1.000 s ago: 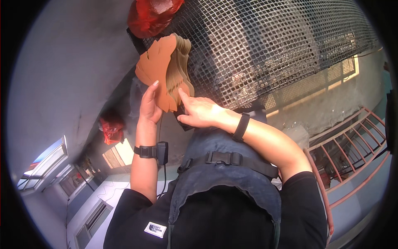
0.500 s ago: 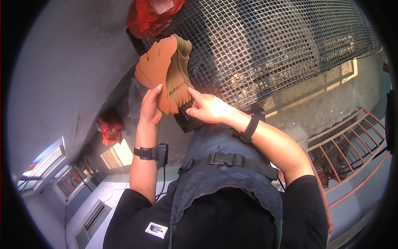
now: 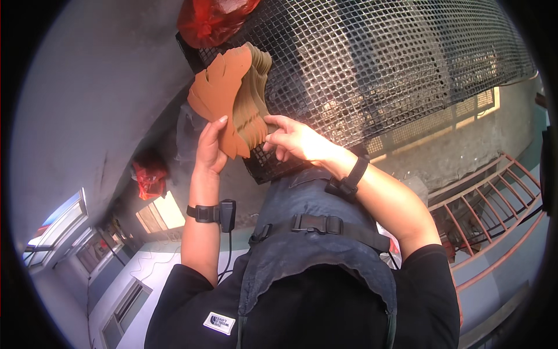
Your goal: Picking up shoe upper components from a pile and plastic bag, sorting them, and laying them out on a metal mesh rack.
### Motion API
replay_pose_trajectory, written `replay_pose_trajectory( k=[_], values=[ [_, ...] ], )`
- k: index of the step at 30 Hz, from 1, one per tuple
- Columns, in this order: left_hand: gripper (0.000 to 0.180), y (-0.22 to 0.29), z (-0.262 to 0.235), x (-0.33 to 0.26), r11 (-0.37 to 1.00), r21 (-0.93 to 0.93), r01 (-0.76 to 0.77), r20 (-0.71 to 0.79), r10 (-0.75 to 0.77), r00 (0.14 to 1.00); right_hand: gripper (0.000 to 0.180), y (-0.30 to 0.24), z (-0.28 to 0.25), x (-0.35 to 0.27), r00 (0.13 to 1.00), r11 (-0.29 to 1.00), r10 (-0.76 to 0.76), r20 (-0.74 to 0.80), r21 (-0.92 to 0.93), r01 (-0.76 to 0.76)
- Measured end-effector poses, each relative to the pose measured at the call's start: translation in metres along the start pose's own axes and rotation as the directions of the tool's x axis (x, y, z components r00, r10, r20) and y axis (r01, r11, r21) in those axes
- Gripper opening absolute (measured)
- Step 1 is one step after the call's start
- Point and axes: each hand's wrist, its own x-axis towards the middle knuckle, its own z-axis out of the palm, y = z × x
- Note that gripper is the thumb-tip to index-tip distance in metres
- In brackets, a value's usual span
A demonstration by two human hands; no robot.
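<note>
My left hand (image 3: 211, 148) is closed round the near left part of a thick stack of flat cut pieces (image 3: 225, 81), its thumb lying on the top face. The pieces are orange on the face and tan along their wavy, layered edges. At the stack's right side is my right hand (image 3: 296, 139), with its forefinger and thumb against the layered edges. A sliver of one piece seems to sit between that finger and thumb. The other fingers of the right hand are curled below. Most of the left fingers are hidden under the stack.
Under and beyond the stack spreads a black mesh rack (image 3: 372, 64). A red plastic bag (image 3: 212, 23) lies on its far left corner, and another red bag (image 3: 150, 177) is lower at the left. A reddish metal railing (image 3: 488, 215) stands at the right.
My right thumb has moved in to the stack's edge, and the forefinger has shifted slightly upward along it. The stack tilts a little differently, and the left hand keeps its hold.
</note>
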Motion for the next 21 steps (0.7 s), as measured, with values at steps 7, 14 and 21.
replay_pose_trajectory(
  k=[7, 14, 21],
  values=[
    [0.043, 0.0, -0.008, 0.0, 0.999, -0.023, 0.025, 0.016, -0.025, 1.0, 0.059, -0.002, -0.008, 0.011, 0.987, 0.972, -0.04, 0.153, 0.233, 0.003],
    [0.04, 0.014, -0.009, -0.014, 0.999, -0.026, 0.027, 0.002, -0.027, 1.0, 0.049, -0.015, 0.011, 0.024, 0.996, 0.997, -0.009, 0.092, 0.075, 0.002],
    [0.052, 0.034, 0.005, -0.031, 0.985, -0.074, -0.154, 0.042, 0.157, 0.987, 0.04, -0.021, 0.026, 0.034, 0.984, 0.998, -0.063, 0.167, 0.002, 0.064]
  ],
)
